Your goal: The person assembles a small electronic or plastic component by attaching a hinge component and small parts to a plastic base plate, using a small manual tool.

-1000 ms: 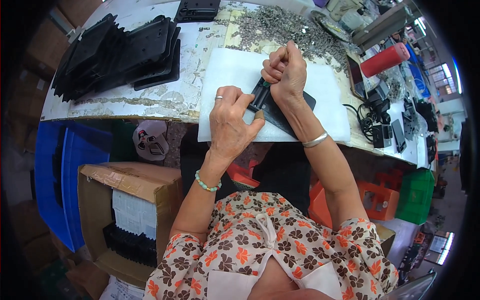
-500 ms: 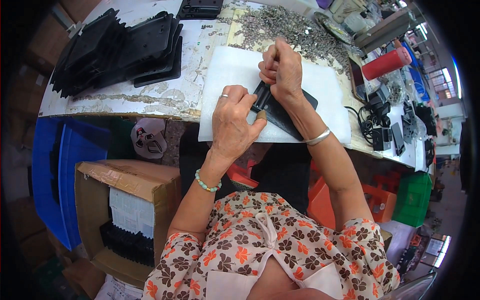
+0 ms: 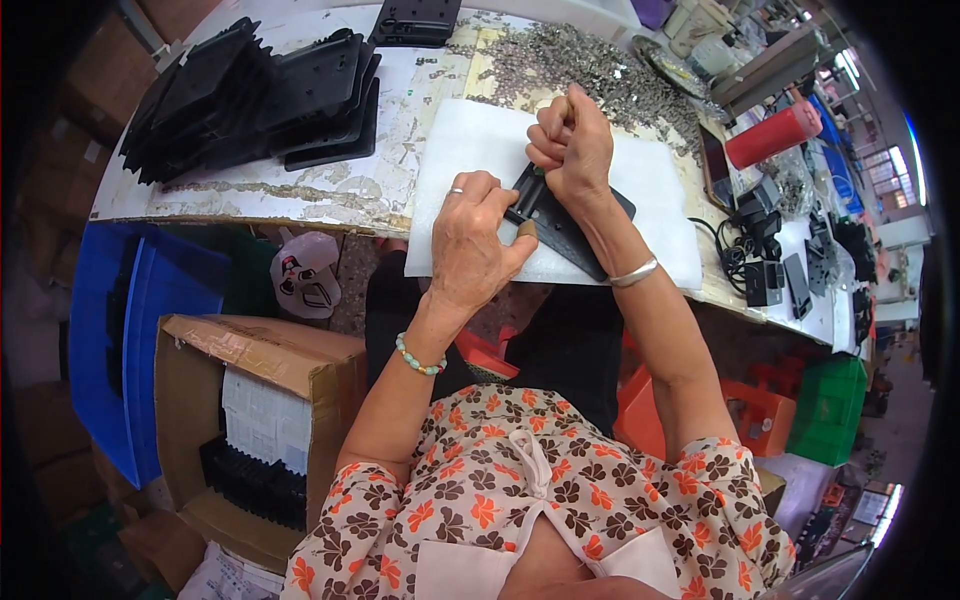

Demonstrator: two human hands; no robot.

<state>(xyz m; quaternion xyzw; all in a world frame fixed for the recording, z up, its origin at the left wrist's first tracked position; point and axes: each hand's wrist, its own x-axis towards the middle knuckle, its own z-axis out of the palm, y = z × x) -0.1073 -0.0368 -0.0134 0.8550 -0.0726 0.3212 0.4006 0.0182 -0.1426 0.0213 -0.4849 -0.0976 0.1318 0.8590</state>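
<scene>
A black plastic panel [image 3: 570,238] with a raised channel along one side lies slanted on a white foam sheet [image 3: 455,140]. My left hand [image 3: 475,235] is closed on the panel's left end, thumb and fingers pressing either side of the channel. A brown cover sits on the thumb tip. Above the channel, my right hand [image 3: 578,145] is curled into a fist. A small green bit shows under its fingers, but whatever the fist grips is mostly hidden.
Stacked black plastic panels [image 3: 250,100] stand at the table's left, with another black panel [image 3: 415,22] behind. Small metal parts [image 3: 590,65] are heaped at the back. To the right are a red bottle [image 3: 775,135], a phone [image 3: 716,165] and black cables [image 3: 733,255]. Below left stands a cardboard box [image 3: 265,345].
The view has shifted slightly, moving the left stacks rightward in the picture. My right fist sits slightly lower, and a green bit now shows beneath it. My left hand keeps its hold.
</scene>
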